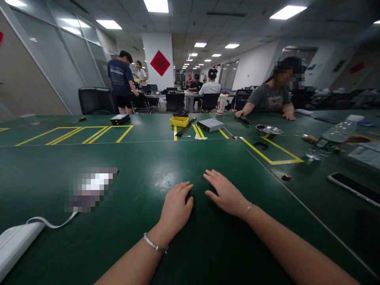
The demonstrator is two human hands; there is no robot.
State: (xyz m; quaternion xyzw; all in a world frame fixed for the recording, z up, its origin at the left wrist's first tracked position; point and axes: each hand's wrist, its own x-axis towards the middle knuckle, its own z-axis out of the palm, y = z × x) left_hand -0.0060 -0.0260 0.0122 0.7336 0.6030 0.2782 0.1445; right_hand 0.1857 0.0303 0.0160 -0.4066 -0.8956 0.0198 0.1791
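Note:
My left hand (pixel 177 208) is over the green table (pixel 133 233), palm down, fingers stretched forward and the thumb slightly apart. A beaded bracelet (pixel 152 242) circles that wrist. To its right, my right hand (pixel 227 194) is also palm down, with fingers extended and the thumb out to the side. A thin bracelet (pixel 248 209) is on the right wrist. Neither hand holds anything, and a gap separates them. Whether the palms touch the tabletop I cannot tell. Left of my left hand lies a blurred-out flat device (pixel 95 186) with a white cable (pixel 56 227).
A white block-shaped object (pixel 22 245) sits at near left. Farther back are a yellow bin (pixel 179 121), a grey box (pixel 210 125) and a black box (pixel 120 119). On the right are a water bottle (pixel 331 138), a phone (pixel 356 188) and a metal bowl (pixel 269 130). A person (pixel 268 97) leans on the far side.

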